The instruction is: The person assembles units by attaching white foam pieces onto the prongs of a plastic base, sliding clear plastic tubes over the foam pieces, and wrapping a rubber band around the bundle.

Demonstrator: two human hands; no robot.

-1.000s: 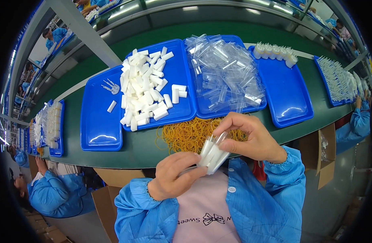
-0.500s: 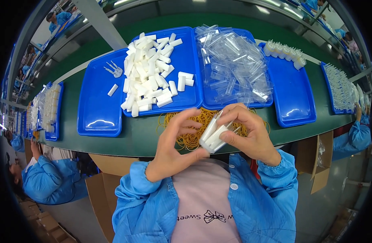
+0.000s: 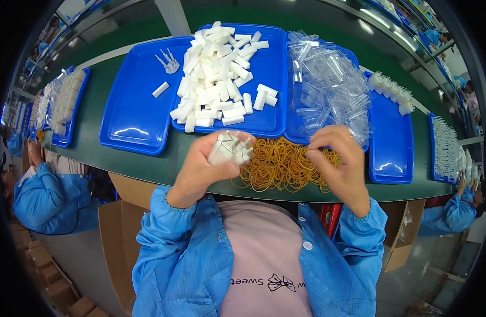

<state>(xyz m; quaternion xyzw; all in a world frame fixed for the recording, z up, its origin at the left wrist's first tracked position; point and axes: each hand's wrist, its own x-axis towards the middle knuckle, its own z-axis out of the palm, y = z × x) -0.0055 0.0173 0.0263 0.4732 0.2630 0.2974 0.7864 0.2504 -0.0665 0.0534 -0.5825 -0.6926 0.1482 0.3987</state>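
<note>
My left hand (image 3: 192,171) is closed around a small cluster of white blocks with a clear plastic base and thin prongs (image 3: 229,149), tilted above the table's near edge. To its right my right hand (image 3: 342,166) has thumb and forefinger pinched together over a heap of yellow rubber bands (image 3: 277,171). A thin yellow rubber band seems to hang at those fingertips, though it blends into the heap. Behind the hands, loose white blocks (image 3: 214,79) are piled in a blue tray (image 3: 272,113). Clear plastic sleeves (image 3: 330,79) fill the tray beside it.
At left, a blue tray (image 3: 132,121) holds one white block (image 3: 160,89) and a clear pronged piece (image 3: 168,62). Finished-looking clusters (image 3: 393,92) line the right tray (image 3: 391,137). Co-workers in blue (image 3: 52,195) sit on either side. An open carton (image 3: 124,238) stands by my left.
The white cluster has passed from my right hand to my left, turning prongs up. My right hand has moved right, over the rubber bands. The view has shifted slightly.
</note>
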